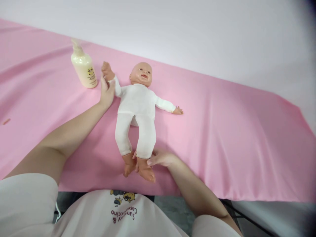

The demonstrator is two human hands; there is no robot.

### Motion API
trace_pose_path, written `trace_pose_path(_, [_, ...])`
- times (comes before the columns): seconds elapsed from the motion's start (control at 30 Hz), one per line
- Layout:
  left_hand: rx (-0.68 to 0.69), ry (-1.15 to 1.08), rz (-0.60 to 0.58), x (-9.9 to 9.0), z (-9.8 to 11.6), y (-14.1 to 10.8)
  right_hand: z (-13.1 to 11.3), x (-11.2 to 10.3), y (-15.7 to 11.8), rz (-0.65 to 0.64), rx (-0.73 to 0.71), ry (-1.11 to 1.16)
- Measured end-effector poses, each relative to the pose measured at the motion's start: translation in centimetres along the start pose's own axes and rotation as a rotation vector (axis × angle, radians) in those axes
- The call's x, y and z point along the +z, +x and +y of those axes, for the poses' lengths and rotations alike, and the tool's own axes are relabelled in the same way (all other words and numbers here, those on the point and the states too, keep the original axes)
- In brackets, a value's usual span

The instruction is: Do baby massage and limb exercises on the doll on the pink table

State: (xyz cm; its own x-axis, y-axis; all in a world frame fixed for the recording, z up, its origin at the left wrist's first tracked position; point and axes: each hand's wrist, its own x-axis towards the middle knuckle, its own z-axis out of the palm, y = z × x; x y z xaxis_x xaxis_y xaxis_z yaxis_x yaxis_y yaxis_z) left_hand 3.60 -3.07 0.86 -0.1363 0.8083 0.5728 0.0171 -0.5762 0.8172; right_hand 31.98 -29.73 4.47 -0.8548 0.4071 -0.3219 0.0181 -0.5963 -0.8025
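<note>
A: Step in hand?

B: Steadying the doll [137, 102] at two points, judging by the grip. With the left hand [107, 91], holding the raised arm on the left, close to its wrist. With the right hand [161, 158], holding the ankle on the right, thumb in front, fingertips showing between the ankles. Cannot tell how firmly.

A: Called for in a next move?

B: Probably gentle, even support at both ends, to avoid twisting the limbs.

A: Position?

B: Lying face up on the pink cloth [222, 138], head toward the far side, feet close to the near edge. To the left, just beyond the left hand, a cream pump bottle [84, 69].

A: Appearance?

B: Bald, shiny head; white fabric over trunk and limbs; bare hands and feet; slightly bowed legs. Right-side arm stretched outward, ungripped.
</note>
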Motion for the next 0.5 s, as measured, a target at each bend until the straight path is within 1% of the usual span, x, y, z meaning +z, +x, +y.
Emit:
trace_pose_path(0.1, [-0.218, -0.182, 0.266, -0.3, -0.9, 0.6, 0.0, 0.1, 0.0, 0.032, 0.063, -0.020])
trace_pose_path(0.13, [-0.277, -0.229, 0.318, -0.2, -1.0, 0.7, 0.0, 0.2, 0.0, 0.038, 0.076, -0.032])
trace_pose_path(0.17, [-0.317, -0.265, 0.344, -0.2, -1.0, 0.6, 0.0, 0.3, 0.0, 0.037, 0.088, -0.042])
trace_pose_path(0.23, [-0.343, -0.294, 0.345, 0.0, -1.0, 0.5, -0.1, 0.4, -0.1, 0.019, 0.105, -0.055])
trace_pose_path(0.33, [-0.301, -0.290, 0.324, 0.0, -1.1, 0.4, -0.3, 0.4, -0.2, -0.054, 0.086, -0.048])
trace_pose_path(0.43, [-0.205, -0.253, 0.289, -0.2, -1.4, 0.6, -0.2, 0.0, -0.3, -0.172, 0.000, 0.046])
trace_pose_path(0.5, [-0.116, -0.196, 0.227, -0.2, -1.3, 0.7, 0.0, -0.6, -0.2, -0.282, -0.035, 0.121])
